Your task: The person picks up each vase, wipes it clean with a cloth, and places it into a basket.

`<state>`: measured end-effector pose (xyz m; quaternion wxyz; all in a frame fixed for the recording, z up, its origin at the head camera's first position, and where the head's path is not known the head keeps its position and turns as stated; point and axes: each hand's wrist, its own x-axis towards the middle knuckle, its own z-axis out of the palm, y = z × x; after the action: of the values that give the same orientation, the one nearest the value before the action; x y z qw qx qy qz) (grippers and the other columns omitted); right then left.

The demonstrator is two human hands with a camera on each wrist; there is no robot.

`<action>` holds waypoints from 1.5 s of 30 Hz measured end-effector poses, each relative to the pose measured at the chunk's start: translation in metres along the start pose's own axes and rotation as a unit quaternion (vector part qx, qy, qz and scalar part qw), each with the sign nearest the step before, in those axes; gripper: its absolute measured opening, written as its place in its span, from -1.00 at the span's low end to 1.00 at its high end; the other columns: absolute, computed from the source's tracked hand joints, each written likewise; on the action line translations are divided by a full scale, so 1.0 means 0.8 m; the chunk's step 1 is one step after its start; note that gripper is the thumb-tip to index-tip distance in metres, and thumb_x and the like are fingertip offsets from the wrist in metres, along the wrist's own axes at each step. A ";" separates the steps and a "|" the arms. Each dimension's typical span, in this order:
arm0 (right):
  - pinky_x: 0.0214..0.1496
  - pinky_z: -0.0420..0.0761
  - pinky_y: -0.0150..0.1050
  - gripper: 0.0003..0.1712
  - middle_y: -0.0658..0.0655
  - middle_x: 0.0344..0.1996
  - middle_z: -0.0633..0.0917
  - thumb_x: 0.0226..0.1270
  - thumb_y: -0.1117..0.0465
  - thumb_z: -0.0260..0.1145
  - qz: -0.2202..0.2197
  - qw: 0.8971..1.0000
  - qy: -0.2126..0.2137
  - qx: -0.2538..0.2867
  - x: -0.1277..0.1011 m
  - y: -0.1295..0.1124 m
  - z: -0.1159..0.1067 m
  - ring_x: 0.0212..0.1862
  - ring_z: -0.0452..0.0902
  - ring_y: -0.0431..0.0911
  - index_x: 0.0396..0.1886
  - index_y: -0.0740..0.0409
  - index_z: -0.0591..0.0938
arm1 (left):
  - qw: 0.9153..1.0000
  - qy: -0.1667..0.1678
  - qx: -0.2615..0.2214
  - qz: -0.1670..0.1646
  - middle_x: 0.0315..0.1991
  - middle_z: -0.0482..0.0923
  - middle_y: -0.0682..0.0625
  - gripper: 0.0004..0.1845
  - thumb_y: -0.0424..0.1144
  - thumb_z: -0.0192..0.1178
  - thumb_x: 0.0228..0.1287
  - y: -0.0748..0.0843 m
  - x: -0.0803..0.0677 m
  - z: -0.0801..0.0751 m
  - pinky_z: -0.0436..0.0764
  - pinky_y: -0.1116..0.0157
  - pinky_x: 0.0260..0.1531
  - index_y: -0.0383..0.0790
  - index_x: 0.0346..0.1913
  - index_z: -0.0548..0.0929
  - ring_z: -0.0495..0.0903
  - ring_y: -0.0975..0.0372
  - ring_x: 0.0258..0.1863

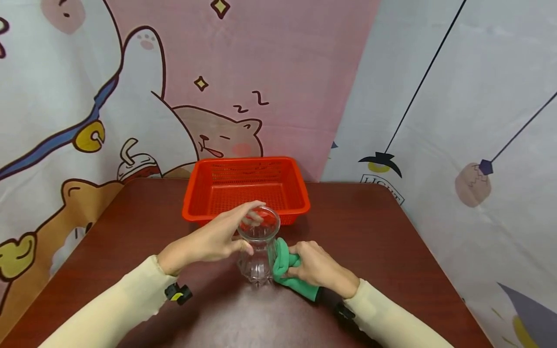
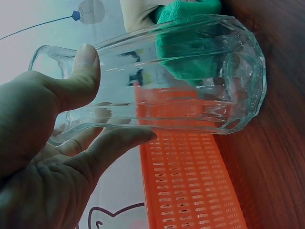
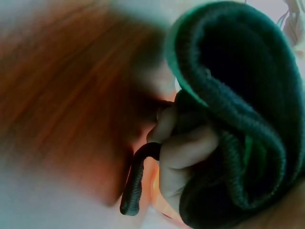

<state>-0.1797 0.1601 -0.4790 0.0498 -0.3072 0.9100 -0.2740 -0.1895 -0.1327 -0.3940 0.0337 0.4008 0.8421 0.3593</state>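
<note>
A clear faceted glass vase (image 1: 257, 261) with a flared rim stands slightly tilted over the table, its base at or near the surface. My left hand (image 1: 213, 239) grips it around the neck, thumb on the near side and fingers behind; the left wrist view shows the vase (image 2: 190, 76) through its clear wall. In my right hand (image 1: 316, 263) is a folded green cloth (image 1: 283, 261), pinched between thumb and fingers and held against the vase's right side. Close up in the right wrist view, the bunched cloth (image 3: 248, 105) hides much of that hand.
An orange-red perforated plastic basket (image 1: 245, 193) stands behind the vase near the table's back edge. The brown wooden table (image 1: 357, 217) meets a cartoon-printed cloth backdrop (image 1: 304, 87) at the back and sides.
</note>
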 end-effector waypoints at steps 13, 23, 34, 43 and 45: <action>-0.41 0.57 -0.36 -0.72 -0.31 -0.52 0.65 0.05 -0.18 0.66 0.014 1.000 0.004 0.016 -0.003 0.000 0.005 -0.48 0.51 -0.36 -0.34 -0.42 0.70 | 1.000 0.002 -0.004 -0.005 0.29 0.55 -0.03 0.12 -0.32 0.58 0.10 -0.003 -0.002 0.003 0.68 0.27 -0.03 -0.10 0.63 0.08 0.55 0.17 0.25; -0.39 0.58 -0.36 -0.73 -0.30 -0.48 0.66 0.06 -0.18 0.66 0.008 1.000 0.000 0.028 -0.006 0.006 0.007 -0.43 0.52 -0.34 -0.32 -0.47 0.70 | 1.000 0.004 0.001 0.000 0.28 0.56 -0.04 0.14 -0.30 0.58 0.09 -0.002 -0.004 0.006 0.68 0.26 -0.01 -0.10 0.64 0.06 0.55 0.16 0.26; -0.39 0.59 -0.35 -0.76 -0.33 -0.45 0.68 0.07 -0.20 0.64 0.003 0.999 0.012 0.040 -0.005 0.006 0.004 -0.42 0.53 -0.34 -0.31 -0.52 0.72 | 1.000 0.003 0.010 -0.001 0.29 0.56 -0.01 0.16 -0.28 0.60 0.07 -0.002 -0.001 0.004 0.66 0.24 0.06 -0.03 0.64 0.06 0.55 0.20 0.26; -0.40 0.60 -0.34 -0.78 -0.28 -0.44 0.67 0.11 -0.22 0.61 -0.003 0.999 0.019 0.051 -0.003 0.002 0.002 -0.40 0.55 -0.33 -0.30 -0.54 0.71 | 1.000 0.002 0.015 -0.005 0.29 0.57 -0.01 0.13 -0.20 0.58 0.09 -0.003 -0.002 0.002 0.67 0.24 0.05 -0.06 0.64 0.07 0.54 0.21 0.27; -0.39 0.60 -0.34 -0.77 -0.28 -0.42 0.67 0.11 -0.21 0.62 -0.006 0.999 0.024 0.048 -0.003 0.000 0.000 -0.39 0.55 -0.32 -0.29 -0.55 0.71 | 1.000 0.002 0.016 -0.007 0.29 0.57 0.00 0.14 -0.20 0.57 0.10 -0.003 -0.003 0.002 0.66 0.24 0.06 -0.05 0.64 0.06 0.54 0.21 0.27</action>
<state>-0.1777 0.1610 -0.4793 0.0407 -0.3032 0.8949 -0.3249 -0.1891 -0.1343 -0.3970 0.0286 0.3947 0.8505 0.3466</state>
